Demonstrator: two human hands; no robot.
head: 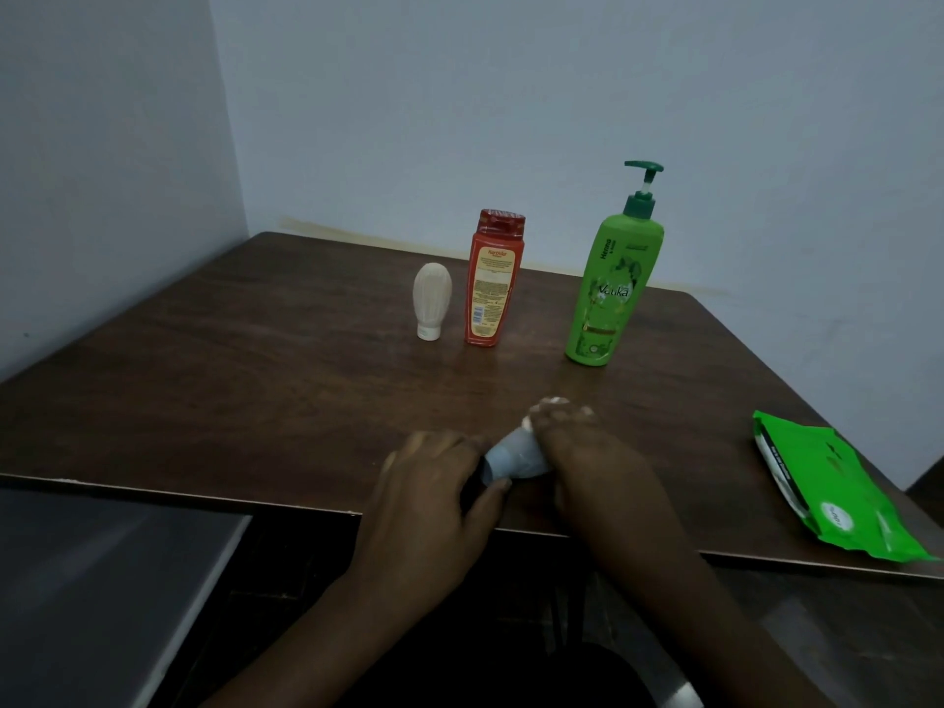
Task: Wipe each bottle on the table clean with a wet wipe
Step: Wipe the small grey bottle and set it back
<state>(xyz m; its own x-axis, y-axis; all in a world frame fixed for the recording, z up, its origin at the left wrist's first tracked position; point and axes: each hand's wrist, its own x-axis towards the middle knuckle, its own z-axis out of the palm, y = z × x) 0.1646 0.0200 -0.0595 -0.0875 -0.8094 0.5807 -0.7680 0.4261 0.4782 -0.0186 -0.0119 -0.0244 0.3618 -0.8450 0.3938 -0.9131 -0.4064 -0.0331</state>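
pale cylindrical bottle (511,459) at the near edge of the worktop (255,375): your left hand (434,482) grips its dark end; your right hand (597,462) curls a white wet wipe (527,425) round it. behind stand a ribbed cream bottle (431,298), flat red bottle (494,283), green pump bottle (610,293).

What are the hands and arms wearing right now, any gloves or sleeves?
Nothing that shows. The left hand and right hand are bare: no gloves, and no ring or watch I can make out in this dim view. Both forearms are bare too; no sleeve is in view.
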